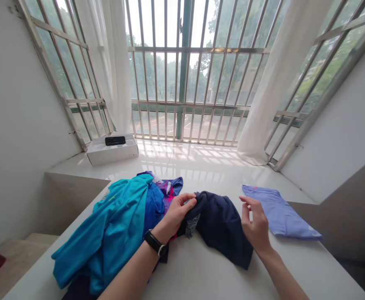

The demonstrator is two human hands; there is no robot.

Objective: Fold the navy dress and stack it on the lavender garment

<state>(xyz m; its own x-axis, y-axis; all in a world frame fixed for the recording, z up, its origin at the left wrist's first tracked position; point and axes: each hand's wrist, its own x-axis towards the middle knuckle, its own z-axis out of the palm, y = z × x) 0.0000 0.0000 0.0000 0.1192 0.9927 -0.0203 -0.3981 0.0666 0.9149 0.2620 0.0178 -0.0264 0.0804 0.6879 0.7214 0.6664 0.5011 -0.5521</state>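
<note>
A glossy white table (207, 271) carried the clothes, and a pale sill (182, 156) spread beyond it toward twelve o'clock, striped there with light and shadow. At nine o'clock a teal garment (120, 221) lay in a loose heap with a blue garment (153, 203) and a purple patterned garment (166, 189) just beyond. A dark navy garment (218, 221) rested crumpled at the centre. Toward three o'clock a lavender garment (279, 210) lay flat. On the sill, at eleven o'clock, sat a white box (113, 155).

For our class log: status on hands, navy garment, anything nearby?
Left hand pinching navy garment. Right hand beside it, holding nothing visible. Clothes pile close, left.
</note>
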